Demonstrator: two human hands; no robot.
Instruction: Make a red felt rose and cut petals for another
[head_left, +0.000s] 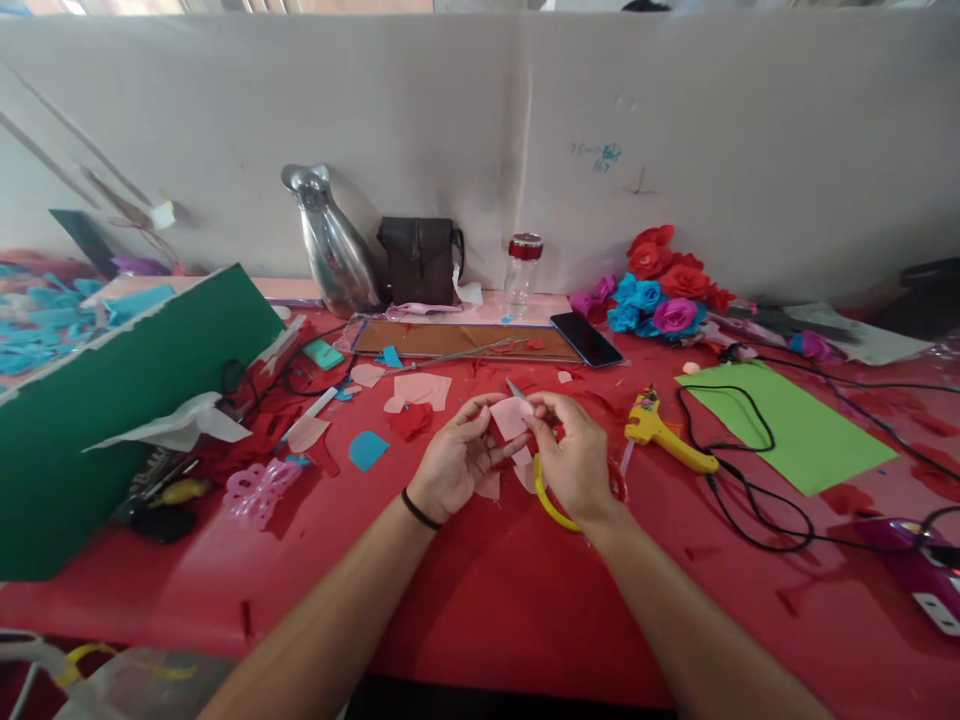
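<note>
A pale pink paper petal (pixel 510 418) is held up over the middle of the table. My left hand (pixel 463 455) pinches its left edge, with fingers curled behind it. At the petal's right edge, my right hand (pixel 568 450) is closed around a pair of scissors, its thumb and forefinger touching the paper. The scissors' blade tip (pixel 514 389) pokes out above the petal, and their yellow handle (pixel 553 500) hangs below the right palm. Several pink paper pieces (pixel 489 486) lie beneath my hands. A blue paper petal (pixel 368 451) rests to the left.
A yellow glue gun (pixel 664 432) with a black cord lies at right beside a green sheet (pixel 795 425). Behind are a metal jug (pixel 337 250), a glass jar (pixel 520 280), a phone (pixel 586 339) and paper flowers (pixel 667 285). A green box (pixel 142 410) stands left.
</note>
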